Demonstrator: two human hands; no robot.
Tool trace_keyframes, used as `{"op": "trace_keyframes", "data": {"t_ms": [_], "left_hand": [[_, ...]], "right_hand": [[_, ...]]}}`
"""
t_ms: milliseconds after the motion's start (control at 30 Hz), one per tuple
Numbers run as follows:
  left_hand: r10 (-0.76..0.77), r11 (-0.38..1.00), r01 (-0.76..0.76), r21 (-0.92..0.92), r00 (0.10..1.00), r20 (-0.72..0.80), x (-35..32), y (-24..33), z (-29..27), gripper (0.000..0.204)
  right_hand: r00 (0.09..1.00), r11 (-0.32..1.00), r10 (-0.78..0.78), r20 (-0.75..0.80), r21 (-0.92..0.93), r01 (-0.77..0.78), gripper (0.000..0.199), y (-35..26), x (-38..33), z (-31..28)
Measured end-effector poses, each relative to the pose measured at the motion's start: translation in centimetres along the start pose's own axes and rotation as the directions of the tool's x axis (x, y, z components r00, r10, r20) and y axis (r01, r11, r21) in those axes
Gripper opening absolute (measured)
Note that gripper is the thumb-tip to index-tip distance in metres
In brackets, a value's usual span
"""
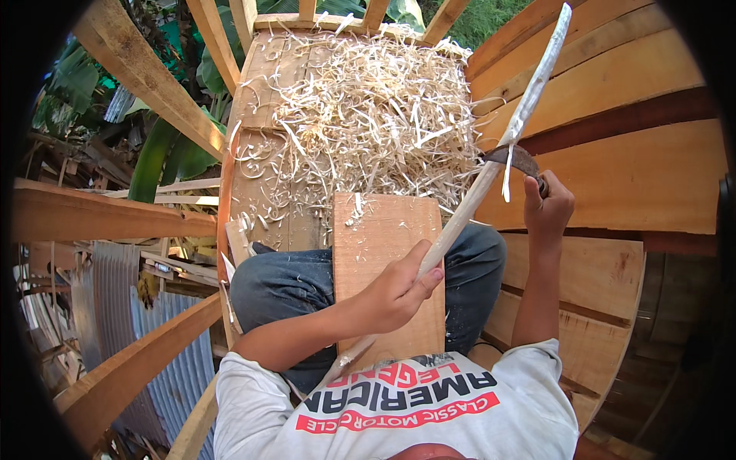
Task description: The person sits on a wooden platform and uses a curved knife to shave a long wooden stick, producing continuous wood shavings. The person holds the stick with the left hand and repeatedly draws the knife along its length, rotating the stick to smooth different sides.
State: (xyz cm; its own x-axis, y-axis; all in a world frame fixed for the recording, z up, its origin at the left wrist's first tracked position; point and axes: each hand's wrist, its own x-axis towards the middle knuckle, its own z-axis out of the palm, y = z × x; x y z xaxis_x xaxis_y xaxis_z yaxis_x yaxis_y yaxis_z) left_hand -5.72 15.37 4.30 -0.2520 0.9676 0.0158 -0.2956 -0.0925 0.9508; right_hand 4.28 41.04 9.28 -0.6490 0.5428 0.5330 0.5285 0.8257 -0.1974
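In the head view, a long, slightly bent stick (468, 203) was held slantwise across a board (387, 245) laid over the lap, its near end by the shirt (429, 406) and its far end raised to the upper right. The shaving was judged to be partly done: between the left hand and the blade the wood was seen pale and fairly even, while beyond the blade a greyer, mottled surface was shown, by which that stretch was taken as left to be worked. At the cut, a thin sliver (506, 184) was left hanging. A broad heap of curled shavings (376, 107) was spread over the plank floor (257, 169) ahead of the knees; whether all of it was cut from this stick could not be told.

The stick was gripped by the left hand (399, 291) with fingers wrapped round it, the forearm brought across the body over the board. By the right hand (550, 203), closed about its handle, a curved knife (523, 161) was held with its blade against the stick, the elbow bent and the forearm upright.
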Motion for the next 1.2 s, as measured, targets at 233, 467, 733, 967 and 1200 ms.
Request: {"op": "trace_keyframes", "data": {"t_ms": [233,467,733,967,1200], "left_hand": [[-0.239,0.911,0.243,-0.332,0.970,0.055,-0.1,1.1,-1.5,0.015],[0.042,0.997,-0.041,-0.072,0.999,0.004,-0.4,-1.5,0.7,0.016],[-0.113,0.977,0.110,-0.180,0.994,-0.004,-0.1,-0.7,-0.3,0.016],[-0.254,0.921,0.252,-0.298,0.967,0.032,0.5,-0.3,-0.6,0.016],[-0.385,0.879,0.378,-0.292,0.922,0.034,2.3,-0.6,-1.4,0.018]], "right_hand": [[0.973,0.984,-0.093,0.210,0.166,0.058,0.059,-4.3,-2.7,0.5],[0.997,0.995,-0.069,-0.031,0.074,0.071,0.061,0.0,-0.1,0.3],[0.987,0.962,0.096,0.129,0.242,-0.125,0.059,-0.8,0.4,2.4],[0.990,0.961,0.096,0.105,0.249,-0.120,0.060,0.6,-0.5,5.2],[0.933,0.862,0.278,0.229,0.370,-0.347,0.059,1.4,-3.6,9.0]]}}
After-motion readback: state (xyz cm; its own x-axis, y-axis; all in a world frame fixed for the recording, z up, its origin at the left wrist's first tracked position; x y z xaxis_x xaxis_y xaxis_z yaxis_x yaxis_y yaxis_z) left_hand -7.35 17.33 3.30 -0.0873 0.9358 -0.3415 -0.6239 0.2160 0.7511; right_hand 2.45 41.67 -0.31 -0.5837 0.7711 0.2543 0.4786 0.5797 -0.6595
